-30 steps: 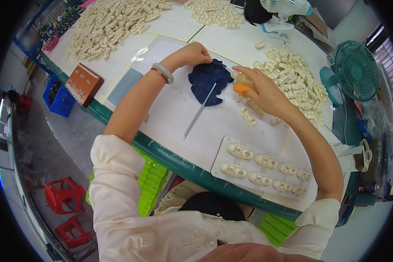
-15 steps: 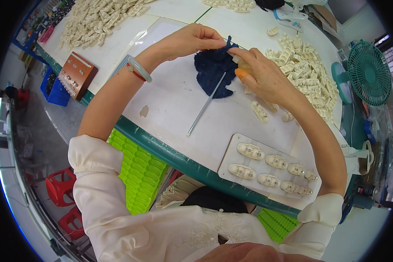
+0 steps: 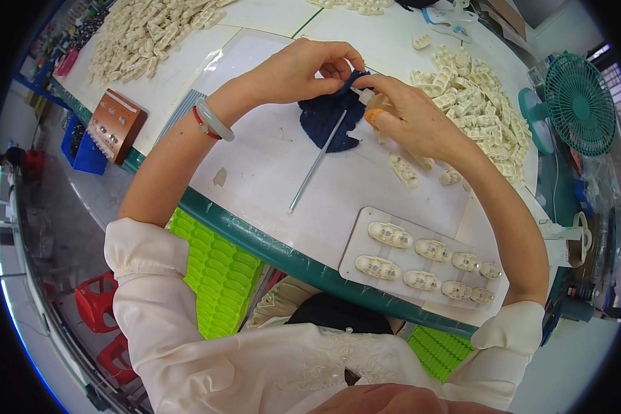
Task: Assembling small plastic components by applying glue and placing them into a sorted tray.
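My left hand (image 3: 314, 72) pinches the upper edge of a ragged navy cloth (image 3: 317, 124) between thumb and fingers. The rest of that cloth lies on the white table. My right hand (image 3: 417, 117) is curled beside it, its index fingertip touching the cloth's top edge. An orange cover sits on one of its digits. Within its grasp shows a pale yellowish thing (image 3: 378, 101), mostly hidden by the fingers, its kind unclear. A thin grey rod (image 3: 316, 165) rests with its upper end on the cloth. Close by my right hand lies a cream plastic part (image 3: 403, 170).
Heaps of cream plastic parts stand at the right (image 3: 479, 103) and far left (image 3: 148, 38). A white board (image 3: 352, 259) carrying two rows of such parts lies at the near right. A brown block (image 3: 117, 123) sits at the left edge; a green fan (image 3: 579, 107) stands far right.
My left fingers have shifted down and curled closer around the cloth's top, nearer my right fingertips. The cloth's raised tip is lower. The whole view has shifted slightly.
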`<action>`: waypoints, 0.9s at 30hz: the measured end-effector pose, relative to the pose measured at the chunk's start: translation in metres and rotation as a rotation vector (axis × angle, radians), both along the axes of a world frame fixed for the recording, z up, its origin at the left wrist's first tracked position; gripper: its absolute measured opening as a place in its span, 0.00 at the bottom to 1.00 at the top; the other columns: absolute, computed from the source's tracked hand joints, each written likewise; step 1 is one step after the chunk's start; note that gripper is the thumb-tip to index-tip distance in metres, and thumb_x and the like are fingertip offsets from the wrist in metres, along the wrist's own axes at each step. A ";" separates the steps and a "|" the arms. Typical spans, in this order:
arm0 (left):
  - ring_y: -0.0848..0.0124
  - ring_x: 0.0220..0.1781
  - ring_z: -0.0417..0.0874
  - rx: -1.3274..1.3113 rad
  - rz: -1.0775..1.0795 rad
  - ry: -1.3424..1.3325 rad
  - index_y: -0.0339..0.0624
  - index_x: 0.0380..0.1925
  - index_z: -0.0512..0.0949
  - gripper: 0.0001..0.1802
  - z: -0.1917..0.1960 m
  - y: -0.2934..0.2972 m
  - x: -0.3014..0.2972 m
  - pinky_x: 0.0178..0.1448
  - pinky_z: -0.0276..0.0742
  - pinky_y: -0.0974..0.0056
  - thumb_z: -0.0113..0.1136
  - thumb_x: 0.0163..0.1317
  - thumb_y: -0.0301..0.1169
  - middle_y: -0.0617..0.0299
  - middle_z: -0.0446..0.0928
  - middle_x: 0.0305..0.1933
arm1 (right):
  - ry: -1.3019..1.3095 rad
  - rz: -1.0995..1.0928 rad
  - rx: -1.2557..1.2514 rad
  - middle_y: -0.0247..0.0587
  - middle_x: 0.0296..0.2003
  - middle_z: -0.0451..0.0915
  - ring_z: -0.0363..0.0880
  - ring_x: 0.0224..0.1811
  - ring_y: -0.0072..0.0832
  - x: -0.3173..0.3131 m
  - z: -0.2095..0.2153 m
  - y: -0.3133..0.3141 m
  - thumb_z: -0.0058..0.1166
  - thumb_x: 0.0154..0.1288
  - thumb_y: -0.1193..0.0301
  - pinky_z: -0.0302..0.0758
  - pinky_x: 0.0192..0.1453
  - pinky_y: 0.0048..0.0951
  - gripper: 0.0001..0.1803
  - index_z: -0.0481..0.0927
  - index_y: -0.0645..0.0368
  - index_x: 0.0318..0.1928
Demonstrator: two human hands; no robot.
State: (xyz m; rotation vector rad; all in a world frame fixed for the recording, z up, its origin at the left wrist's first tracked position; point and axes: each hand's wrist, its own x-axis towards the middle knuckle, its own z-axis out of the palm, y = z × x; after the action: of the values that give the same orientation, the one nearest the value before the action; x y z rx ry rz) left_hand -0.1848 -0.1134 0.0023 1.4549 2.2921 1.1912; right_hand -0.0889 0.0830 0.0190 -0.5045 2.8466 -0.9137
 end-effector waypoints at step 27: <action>0.79 0.35 0.70 -0.021 0.158 -0.205 0.39 0.50 0.63 0.18 -0.032 -0.005 0.022 0.41 0.70 0.73 0.48 0.59 0.18 0.67 0.71 0.34 | -0.236 -0.202 -0.417 0.41 0.28 0.79 0.76 0.27 0.24 0.032 -0.005 -0.010 0.50 0.60 0.68 0.72 0.33 0.26 0.20 0.74 0.59 0.53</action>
State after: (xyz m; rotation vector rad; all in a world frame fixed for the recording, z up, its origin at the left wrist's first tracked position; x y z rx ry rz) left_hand -0.1632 -0.1187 -0.0292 1.1046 2.3040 1.2872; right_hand -0.0571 0.0729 0.0135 -0.1280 2.5281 -1.5062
